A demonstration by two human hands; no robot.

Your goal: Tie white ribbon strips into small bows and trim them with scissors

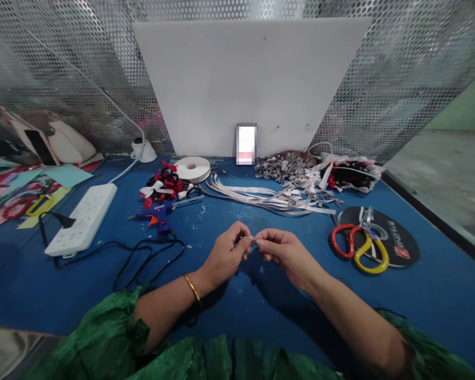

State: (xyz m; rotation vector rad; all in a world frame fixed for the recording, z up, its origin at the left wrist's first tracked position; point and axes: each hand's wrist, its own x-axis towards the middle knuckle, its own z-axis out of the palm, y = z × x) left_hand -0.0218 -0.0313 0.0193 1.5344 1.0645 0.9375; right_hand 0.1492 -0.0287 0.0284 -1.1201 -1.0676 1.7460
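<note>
Well left of the lit phone (246, 143) and nearer the person, a white power strip (85, 216) lies on the blue worktop (451, 295). Less far left of the phone are a blue glue gun (161, 212) and red, black and white bows (174, 186); a white roll (202, 168) lies near its left side. On the phone's near side, the left hand (231, 249) pinches a tiny greyish piece (254, 240), mostly hidden, and the right hand (282, 247) pinches its other side. Pale ribbon strips (261, 199) stretch in front of the phone. Right of it spread grey bows (288, 171); farther right and nearer, scissors (367, 244) lie on a black mat (399, 227).
</note>
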